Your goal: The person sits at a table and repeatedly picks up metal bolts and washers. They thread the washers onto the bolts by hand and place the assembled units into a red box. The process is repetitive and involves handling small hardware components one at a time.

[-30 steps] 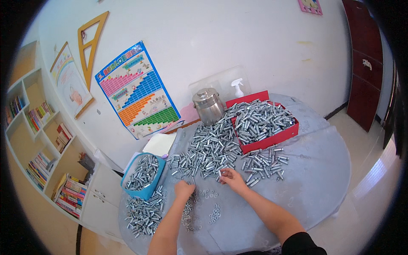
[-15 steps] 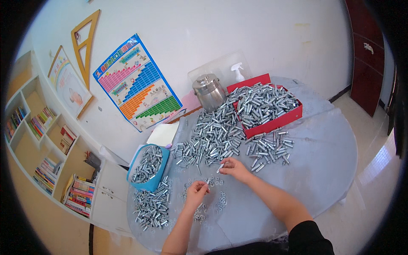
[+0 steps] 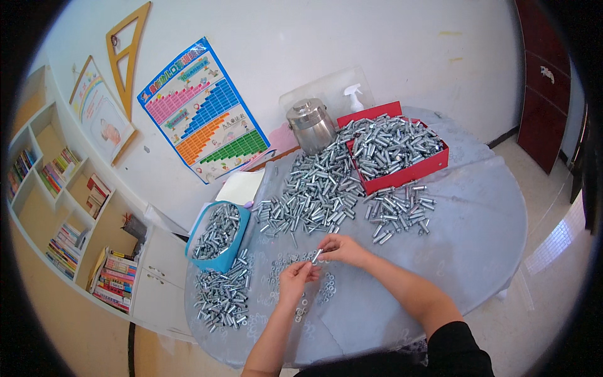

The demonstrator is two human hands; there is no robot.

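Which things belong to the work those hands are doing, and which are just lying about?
Seemingly in the job: metal bolt in right hand, left hand at its end; small rings; loose bolts; blue basket; red box.

Apparently just about: steel pot; spray bottle; white paper; books.

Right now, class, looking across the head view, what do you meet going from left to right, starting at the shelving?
White bookshelf → turquoise bin of bolts → left hand → red box of bolts → dark red door.

Bright light glares off the floor [image 3: 558, 242], while fisheye distortion bends outer edges.
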